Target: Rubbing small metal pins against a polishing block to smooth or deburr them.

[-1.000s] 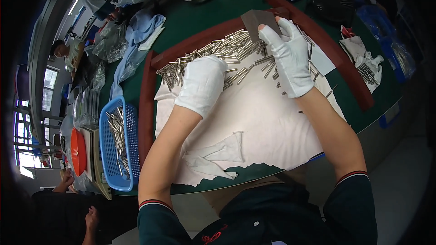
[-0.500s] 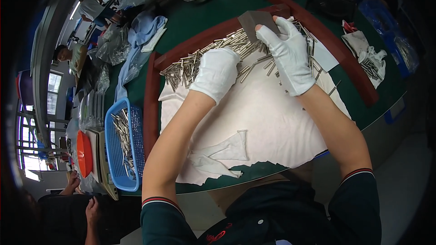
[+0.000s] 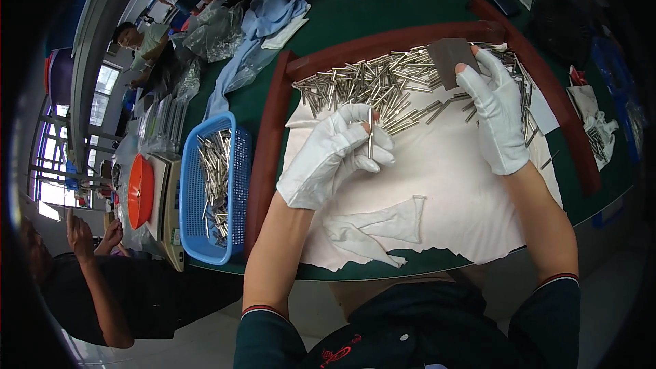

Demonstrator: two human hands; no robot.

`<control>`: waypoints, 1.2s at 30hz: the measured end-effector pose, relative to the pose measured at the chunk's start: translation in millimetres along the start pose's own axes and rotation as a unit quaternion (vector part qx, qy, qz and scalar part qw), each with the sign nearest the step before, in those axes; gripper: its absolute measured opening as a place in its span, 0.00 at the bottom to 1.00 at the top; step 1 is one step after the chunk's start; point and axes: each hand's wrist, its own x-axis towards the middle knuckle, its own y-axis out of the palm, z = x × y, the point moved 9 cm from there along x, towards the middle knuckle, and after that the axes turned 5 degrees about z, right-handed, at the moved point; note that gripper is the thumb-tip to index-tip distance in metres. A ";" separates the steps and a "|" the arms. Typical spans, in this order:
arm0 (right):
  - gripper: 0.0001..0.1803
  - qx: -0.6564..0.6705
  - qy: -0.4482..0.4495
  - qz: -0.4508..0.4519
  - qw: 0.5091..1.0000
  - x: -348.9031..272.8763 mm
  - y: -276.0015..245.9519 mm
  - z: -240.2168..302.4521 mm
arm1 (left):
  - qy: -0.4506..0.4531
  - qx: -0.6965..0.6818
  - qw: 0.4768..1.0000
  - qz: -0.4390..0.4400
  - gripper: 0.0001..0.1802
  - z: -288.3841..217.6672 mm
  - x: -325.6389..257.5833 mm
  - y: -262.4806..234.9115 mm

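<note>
My left hand [image 3: 328,160], in a white glove with bare fingertips showing, pinches one slim shiny metal pin [image 3: 370,134] upright above the pale cloth [image 3: 444,184]. A dark grey sheet [image 3: 445,61], apparently sandpaper, is gripped between the thumb and fingers of my right hand [image 3: 500,113], also gloved in white. Behind both hands, a heap of similar metal pins [image 3: 359,87] spreads along the far edge of the cloth. Part of the heap is hidden by the sheet and the right hand.
Dark red bars [image 3: 403,35] border the cloth on three sides. At left stands a blue basket [image 3: 240,178] of pins, beside a scale [image 3: 171,198] and an orange tray [image 3: 141,191]. A crumpled white cloth piece [image 3: 383,225] lies nearest me. A co-worker's hand [image 3: 80,236] is far left.
My left hand has come back from the heap and turned, now showing a pin in its fingers. My right hand still holds the grey sheet. The whole view has shifted.
</note>
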 end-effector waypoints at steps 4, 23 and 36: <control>0.39 -0.052 0.019 0.017 0.998 -3.8 5.8 -3.4 | -0.002 -0.019 0.999 -0.036 0.15 10.4 -14.7 -18.2; 0.39 -0.286 -0.188 0.124 0.931 -32.8 52.6 25.2 | -0.024 -0.041 0.994 -0.094 0.26 20.8 -30.5 -42.1; 0.42 -0.332 -0.251 0.198 0.887 -51.3 76.1 25.1 | -0.052 -0.068 0.996 0.000 0.36 31.5 -27.8 -21.0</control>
